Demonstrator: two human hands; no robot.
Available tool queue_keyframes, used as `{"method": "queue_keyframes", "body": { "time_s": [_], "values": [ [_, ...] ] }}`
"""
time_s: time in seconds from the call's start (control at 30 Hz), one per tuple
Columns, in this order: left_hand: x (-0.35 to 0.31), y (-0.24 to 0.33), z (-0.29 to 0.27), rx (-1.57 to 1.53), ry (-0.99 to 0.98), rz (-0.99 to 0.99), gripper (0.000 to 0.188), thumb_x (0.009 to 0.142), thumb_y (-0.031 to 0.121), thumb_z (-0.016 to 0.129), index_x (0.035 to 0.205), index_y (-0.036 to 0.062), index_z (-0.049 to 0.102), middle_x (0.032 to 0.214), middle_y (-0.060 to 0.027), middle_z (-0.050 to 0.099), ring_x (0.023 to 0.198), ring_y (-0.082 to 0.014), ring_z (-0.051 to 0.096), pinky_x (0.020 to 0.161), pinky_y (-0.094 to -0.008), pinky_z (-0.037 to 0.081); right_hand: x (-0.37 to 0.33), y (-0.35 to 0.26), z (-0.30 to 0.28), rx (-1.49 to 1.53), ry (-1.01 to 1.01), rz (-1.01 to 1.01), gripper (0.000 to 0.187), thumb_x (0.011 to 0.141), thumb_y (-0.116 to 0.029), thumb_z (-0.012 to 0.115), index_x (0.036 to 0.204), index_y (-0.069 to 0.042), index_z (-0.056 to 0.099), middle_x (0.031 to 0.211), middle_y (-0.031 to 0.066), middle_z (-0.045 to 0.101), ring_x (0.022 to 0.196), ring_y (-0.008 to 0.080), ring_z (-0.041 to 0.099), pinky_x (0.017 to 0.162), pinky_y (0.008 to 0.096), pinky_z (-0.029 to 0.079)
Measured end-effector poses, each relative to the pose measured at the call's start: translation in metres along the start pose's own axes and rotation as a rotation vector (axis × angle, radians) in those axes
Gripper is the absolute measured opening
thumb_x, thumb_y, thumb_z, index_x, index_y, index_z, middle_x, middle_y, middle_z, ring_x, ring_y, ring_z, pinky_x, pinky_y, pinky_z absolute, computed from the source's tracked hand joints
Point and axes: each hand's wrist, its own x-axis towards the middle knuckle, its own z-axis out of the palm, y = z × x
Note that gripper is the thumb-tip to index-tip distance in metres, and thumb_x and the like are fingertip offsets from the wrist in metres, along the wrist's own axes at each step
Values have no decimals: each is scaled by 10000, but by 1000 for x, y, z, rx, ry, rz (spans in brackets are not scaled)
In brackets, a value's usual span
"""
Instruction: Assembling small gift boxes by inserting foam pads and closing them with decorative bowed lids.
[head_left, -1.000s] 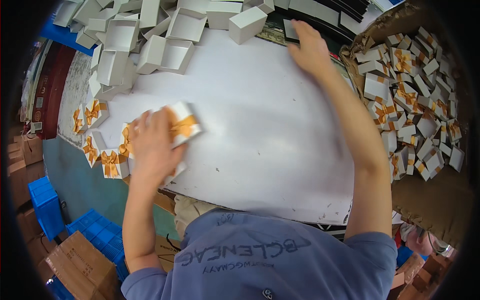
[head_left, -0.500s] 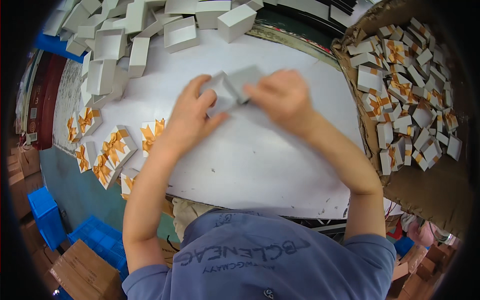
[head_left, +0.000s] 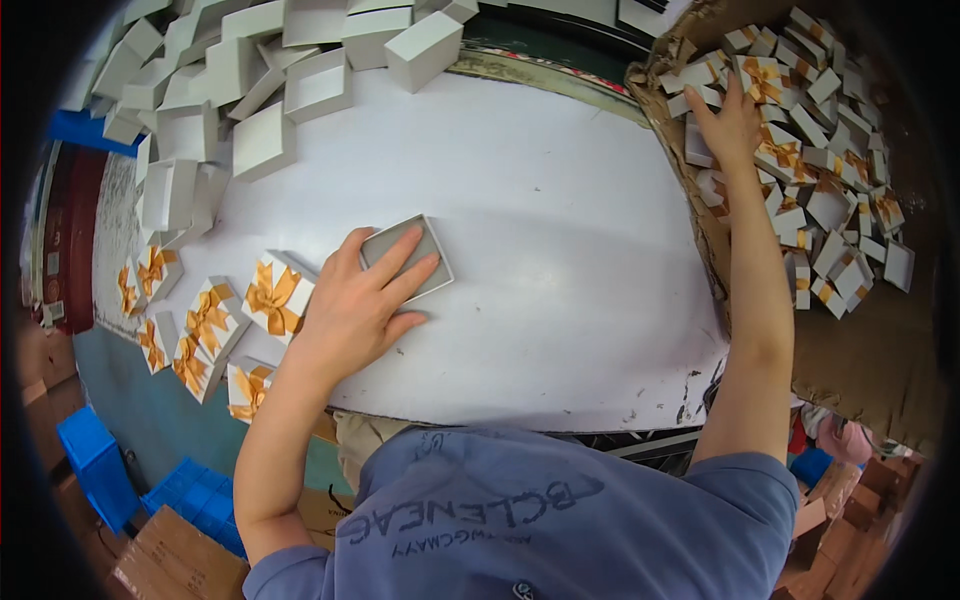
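On the white table, a small open white box [head_left: 441, 275] holds a grey insert. My left hand [head_left: 360, 300] lies over its left side, two fingers stretched flat on the insert and the thumb apart. To the far right, my right hand [head_left: 730, 128] reaches into a brown cardboard carton [head_left: 712, 240], its fingers spread over white lids. One lid with a gold ribbon bow [head_left: 762, 80] lies beside its fingertips. Whether it touches a lid firmly I cannot tell.
Open white box bases [head_left: 318, 88] are piled at the back left. Several lids with gold bows [head_left: 272, 298] stand by my left forearm. Blue crates [head_left: 97, 455] and a brown carton [head_left: 180, 560] are at the lower left, below the table.
My right hand has left the box and moved right into the carton. The box, with a grey insert now lying in it, has come down nearer me; my left hand has flattened over it.
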Motion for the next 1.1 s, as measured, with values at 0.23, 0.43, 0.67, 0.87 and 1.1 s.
{"method": "queue_keyframes", "body": {
  "time_s": [0.23,0.43,0.67,0.87,1.1],
  "values": [
    [9,4,34,-371,189,40,556,665,192,739,1171,71,540,1236,-109,496,1061,-363,452,901,-422,403,-29,-27,-46,511,-98,-199,352,711,-266,666,1011,-86,638,1067,119,556,992,296,517,865,420,417],
    [15,8,47,-545,310,54,581,639,194,770,1154,47,546,1265,-194,431,1103,-353,451,902,-406,406,-93,-85,-71,753,-180,-384,436,678,-268,731,1039,-58,606,1150,139,529,1075,307,500,912,407,395],
    [-1,15,46,-266,321,17,562,634,234,770,1112,35,551,1268,-188,432,1108,-336,471,856,-416,421,-83,-100,-57,816,-251,-410,463,679,-278,730,1023,-13,571,1240,150,472,1140,360,440,936,436,362],
    [-4,9,46,-295,300,-25,643,641,245,779,1198,56,517,1291,-208,414,1112,-361,470,911,-412,400,-72,-144,-55,742,-269,-732,349,751,-223,681,1002,-17,551,991,135,598,947,292,552,817,414,425],
    [1,-5,53,-665,516,-77,1008,570,122,819,1354,35,191,1251,-216,414,1031,-369,520,877,-396,448,-114,-186,-109,1639,-1440,28,209,862,-199,562,970,-20,568,866,138,618,723,243,593,642,296,471]
  ]
}}
